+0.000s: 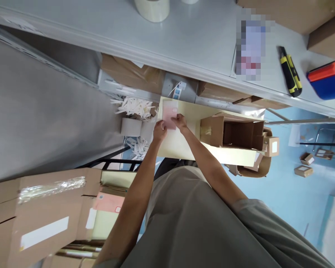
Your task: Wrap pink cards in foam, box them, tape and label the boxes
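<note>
Pink, thin and lightly printed, the sheet [170, 108] is over the near end of the pale yellow board [184, 147], with its long side running from 12 to 6 o'clock; whether it rests flat there, I cannot tell. Taking the sheet as the centre of the dial, the left hand [160, 131] is at 7 o'clock, its thumb and fingers closed narrowly on the lower left edge. At 4 o'clock the right hand [180, 121] has the other edge, thumb on the face and fingers curled, also in a narrow pinch. Just past 3 o'clock, on the same board, lies a brown box [212, 134], its open mouth showing a dark inside. Near 1 o'clock, just off the board, are some labels [177, 92] with blue print. Paper strips [135, 107] heap up at 9 o'clock, beside a white roll [130, 127]. Well off at 8 o'clock sits a big carton [48, 212] with shiny clear tape [51, 189] across it. Overhead at 12 o'clock runs a grey shelf [100, 22] bearing a tape roll [153, 9]; towards 2:30 it also bears a black and yellow cutter [290, 74]. Farther away, between 3 and 4, small boxes [303, 170] lie on the blue floor [281, 204].
</note>
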`<state>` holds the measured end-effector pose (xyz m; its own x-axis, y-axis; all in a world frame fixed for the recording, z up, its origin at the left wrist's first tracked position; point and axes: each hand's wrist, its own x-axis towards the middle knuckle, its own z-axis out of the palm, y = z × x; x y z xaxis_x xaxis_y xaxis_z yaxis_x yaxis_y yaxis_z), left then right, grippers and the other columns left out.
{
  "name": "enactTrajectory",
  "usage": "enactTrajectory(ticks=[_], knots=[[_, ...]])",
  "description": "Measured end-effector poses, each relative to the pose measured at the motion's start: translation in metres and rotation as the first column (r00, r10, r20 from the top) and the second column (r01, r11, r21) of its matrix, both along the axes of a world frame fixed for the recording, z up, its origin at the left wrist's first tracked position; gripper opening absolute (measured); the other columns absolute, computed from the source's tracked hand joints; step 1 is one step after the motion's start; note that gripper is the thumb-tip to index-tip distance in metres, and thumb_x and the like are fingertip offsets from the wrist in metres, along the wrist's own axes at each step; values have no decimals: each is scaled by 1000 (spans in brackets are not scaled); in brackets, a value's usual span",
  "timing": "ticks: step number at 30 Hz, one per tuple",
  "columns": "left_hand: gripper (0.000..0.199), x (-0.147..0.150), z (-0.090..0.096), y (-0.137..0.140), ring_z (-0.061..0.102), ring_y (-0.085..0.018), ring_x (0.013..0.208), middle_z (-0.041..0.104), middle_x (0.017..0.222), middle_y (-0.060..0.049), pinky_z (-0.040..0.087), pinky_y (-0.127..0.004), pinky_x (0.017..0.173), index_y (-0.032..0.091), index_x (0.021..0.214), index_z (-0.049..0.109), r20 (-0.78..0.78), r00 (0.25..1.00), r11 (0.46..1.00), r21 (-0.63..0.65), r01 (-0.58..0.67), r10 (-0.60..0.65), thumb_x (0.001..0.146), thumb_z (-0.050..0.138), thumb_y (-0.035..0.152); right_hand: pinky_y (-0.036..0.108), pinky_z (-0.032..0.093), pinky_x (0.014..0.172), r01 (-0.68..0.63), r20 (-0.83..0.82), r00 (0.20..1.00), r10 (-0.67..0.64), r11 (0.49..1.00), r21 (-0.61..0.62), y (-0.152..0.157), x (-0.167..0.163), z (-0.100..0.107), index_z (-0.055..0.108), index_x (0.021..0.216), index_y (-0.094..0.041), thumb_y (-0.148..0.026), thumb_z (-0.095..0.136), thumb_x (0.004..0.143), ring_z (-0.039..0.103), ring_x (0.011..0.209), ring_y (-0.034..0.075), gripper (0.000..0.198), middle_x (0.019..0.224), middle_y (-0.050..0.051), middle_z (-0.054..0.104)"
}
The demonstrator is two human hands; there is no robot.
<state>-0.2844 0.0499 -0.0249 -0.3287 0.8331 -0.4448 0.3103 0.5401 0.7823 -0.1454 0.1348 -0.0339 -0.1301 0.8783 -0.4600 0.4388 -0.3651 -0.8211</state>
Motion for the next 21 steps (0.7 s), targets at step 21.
enactTrajectory(ticks=[21], knots=[[22,97,212,-7,81,-27,120,85,117,-8,66,-48,109,21,100,78,455,891,944,299,-137,-15,94,71,42,39,66,97,338,-429,887,-169,872,355,-118,185,272,69,120,-27,-62,78,103,78,110,25,39,114,7,81]])
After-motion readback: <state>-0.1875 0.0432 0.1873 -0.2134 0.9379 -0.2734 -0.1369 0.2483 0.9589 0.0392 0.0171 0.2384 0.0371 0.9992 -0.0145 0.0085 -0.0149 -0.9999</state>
